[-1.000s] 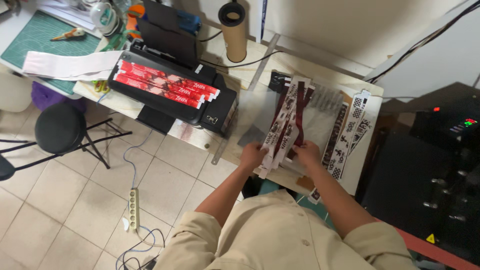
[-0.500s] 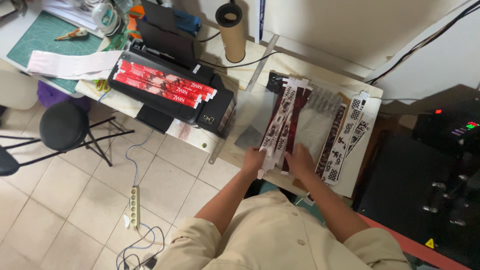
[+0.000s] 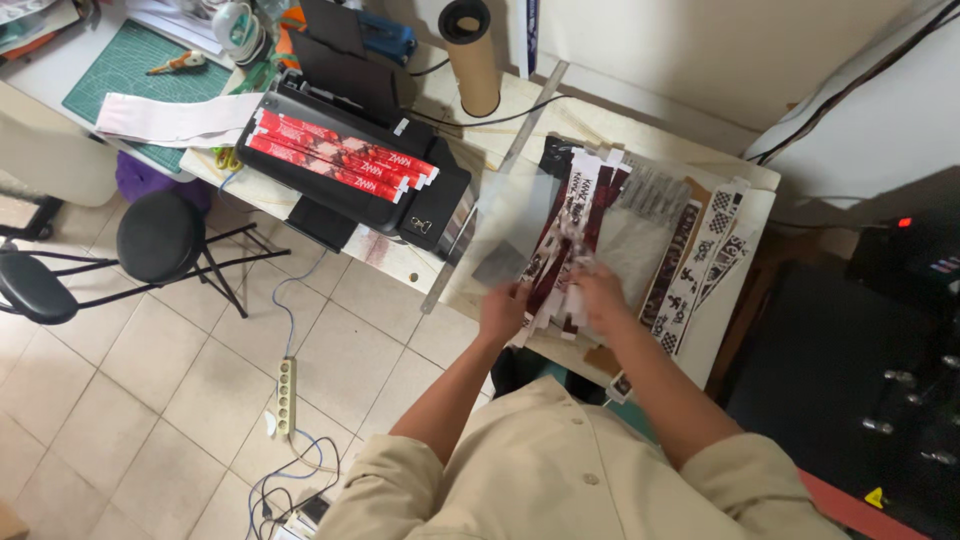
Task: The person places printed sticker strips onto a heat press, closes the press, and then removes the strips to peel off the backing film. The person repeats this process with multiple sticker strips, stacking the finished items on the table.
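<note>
Printed strips (image 3: 565,235) run lengthwise away from the person across the counter (image 3: 520,100). Left hand (image 3: 503,312) and right hand (image 3: 600,297) flank the near ends, fingers pinching them.

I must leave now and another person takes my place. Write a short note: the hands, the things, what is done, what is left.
Left hand: grips the near ends of the printed strips.
Right hand: on the same bundle, beside the left.
Things: the bundle lies lengthwise on the small table; black-and-white strips lie to its right; red strips sit on the black printer.
Done: strips gathered into one bundle.
Left: bundle not yet released.
</note>
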Demonstrator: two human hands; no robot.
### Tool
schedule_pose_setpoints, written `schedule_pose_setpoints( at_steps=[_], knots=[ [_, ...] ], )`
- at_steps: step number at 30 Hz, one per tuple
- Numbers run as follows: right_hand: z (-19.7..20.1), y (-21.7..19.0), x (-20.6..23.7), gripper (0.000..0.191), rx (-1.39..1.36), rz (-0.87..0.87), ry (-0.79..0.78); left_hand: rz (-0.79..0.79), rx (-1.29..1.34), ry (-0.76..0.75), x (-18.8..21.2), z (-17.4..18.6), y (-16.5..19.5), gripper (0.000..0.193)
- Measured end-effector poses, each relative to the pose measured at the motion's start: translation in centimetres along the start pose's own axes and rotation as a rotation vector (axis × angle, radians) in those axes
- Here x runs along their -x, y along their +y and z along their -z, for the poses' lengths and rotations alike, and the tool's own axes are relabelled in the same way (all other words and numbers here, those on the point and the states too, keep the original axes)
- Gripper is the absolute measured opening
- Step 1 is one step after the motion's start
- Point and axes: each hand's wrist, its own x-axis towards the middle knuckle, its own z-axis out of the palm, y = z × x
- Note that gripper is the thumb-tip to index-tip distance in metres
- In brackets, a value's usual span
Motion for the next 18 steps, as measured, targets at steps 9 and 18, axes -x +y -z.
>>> schedule_pose_setpoints(
  at_steps=[9, 18],
  knots=[
    [2.9, 1.5, 0.1, 0.019, -0.156, -0.162, -0.255, 0.137, -0.219, 0.017, -2.1, 1.2, 2.0, 0.029],
    [0.8, 2.4, 1.3, 0.051, -0.44, -0.24, -0.61, 0.388, 0.673, -0.205, 0.8, -3.9, 1.8, 0.017]
  ],
)
